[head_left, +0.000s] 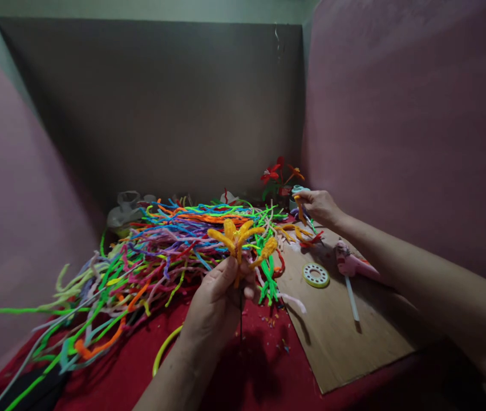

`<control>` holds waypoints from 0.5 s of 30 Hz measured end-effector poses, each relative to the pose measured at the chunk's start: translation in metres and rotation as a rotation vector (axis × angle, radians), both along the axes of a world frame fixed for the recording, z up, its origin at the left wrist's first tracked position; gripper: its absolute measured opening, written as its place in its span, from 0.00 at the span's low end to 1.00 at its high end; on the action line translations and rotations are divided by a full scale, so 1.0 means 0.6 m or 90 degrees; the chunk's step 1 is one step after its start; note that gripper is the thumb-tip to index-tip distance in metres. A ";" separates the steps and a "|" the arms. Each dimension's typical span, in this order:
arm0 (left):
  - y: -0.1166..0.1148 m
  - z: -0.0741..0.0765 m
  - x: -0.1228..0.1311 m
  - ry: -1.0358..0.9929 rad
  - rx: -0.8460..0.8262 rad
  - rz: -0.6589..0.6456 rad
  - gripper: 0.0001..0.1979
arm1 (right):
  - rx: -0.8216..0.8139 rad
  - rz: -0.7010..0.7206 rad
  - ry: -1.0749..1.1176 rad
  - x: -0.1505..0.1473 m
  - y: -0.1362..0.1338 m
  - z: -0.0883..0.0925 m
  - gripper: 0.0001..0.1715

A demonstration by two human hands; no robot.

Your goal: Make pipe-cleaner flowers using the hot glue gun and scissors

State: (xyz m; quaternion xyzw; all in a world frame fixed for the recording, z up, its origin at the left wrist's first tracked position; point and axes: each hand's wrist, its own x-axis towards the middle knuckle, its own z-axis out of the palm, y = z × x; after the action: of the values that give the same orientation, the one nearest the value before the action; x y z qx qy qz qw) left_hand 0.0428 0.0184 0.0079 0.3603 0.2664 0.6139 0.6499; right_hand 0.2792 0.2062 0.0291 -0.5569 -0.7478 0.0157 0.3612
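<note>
My left hand [221, 291] is closed around the base of a yellow-orange pipe-cleaner flower [237, 237], which stands upright with its petals spread; a fuzzy yellow piece [268, 249] sticks out to its right. Farther off at the right, my right hand [318, 206] pinches a short orange piece [300, 210] that hangs down over the back of the brown board [341, 337]. Beneath it on the board lie more orange pieces [296, 231] and a few red ones. Behind and left of the flower spreads a big heap of coloured pipe cleaners [161, 240].
A pink glue gun [354, 267] with a white glue stick [352, 299] and a round tape roll [315, 275] lie on the board. Red flowers [272, 173] stand at the back. A clear plastic bag [123, 216] sits back left on the red cloth [110, 382].
</note>
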 end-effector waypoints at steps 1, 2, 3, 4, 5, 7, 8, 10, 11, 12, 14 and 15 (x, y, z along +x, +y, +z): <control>0.000 0.000 0.000 0.000 0.000 0.002 0.11 | -0.001 -0.003 0.003 -0.001 -0.002 0.001 0.18; 0.000 -0.001 -0.001 -0.001 0.002 0.003 0.11 | -0.004 -0.006 0.006 -0.002 -0.004 0.002 0.18; 0.000 -0.001 -0.001 -0.003 0.004 0.004 0.11 | -0.012 -0.007 0.007 -0.002 -0.004 0.002 0.17; 0.000 -0.001 -0.001 -0.005 0.005 0.005 0.11 | -0.025 -0.006 0.006 -0.003 -0.003 0.000 0.16; 0.000 -0.001 -0.001 -0.008 0.005 0.007 0.11 | -0.041 -0.005 0.003 -0.004 0.000 -0.003 0.15; 0.000 0.000 -0.001 -0.010 0.003 0.006 0.11 | -0.083 -0.006 -0.003 -0.008 0.008 -0.013 0.15; 0.000 0.001 -0.001 -0.010 0.002 0.005 0.10 | -0.106 -0.008 -0.007 -0.010 0.012 -0.019 0.14; -0.001 0.002 -0.001 -0.011 -0.001 0.005 0.10 | -0.145 -0.012 -0.021 -0.016 0.019 -0.027 0.13; -0.001 0.002 -0.001 -0.012 -0.002 0.005 0.10 | -0.155 -0.014 -0.031 -0.019 0.020 -0.029 0.13; -0.001 0.003 -0.001 -0.014 -0.003 0.005 0.10 | -0.157 -0.019 -0.041 -0.021 0.018 -0.027 0.13; -0.001 0.003 -0.001 -0.018 -0.001 0.001 0.09 | -0.140 -0.030 -0.060 -0.017 0.001 -0.018 0.15; -0.001 0.004 -0.001 -0.019 0.003 0.000 0.09 | -0.128 -0.035 -0.068 -0.011 -0.013 -0.012 0.16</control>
State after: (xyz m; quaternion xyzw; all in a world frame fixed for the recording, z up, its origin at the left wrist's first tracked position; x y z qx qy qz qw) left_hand 0.0419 0.0176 0.0100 0.3523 0.2553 0.6199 0.6530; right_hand 0.2725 0.1982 0.0220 -0.6106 -0.7452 0.0508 0.2632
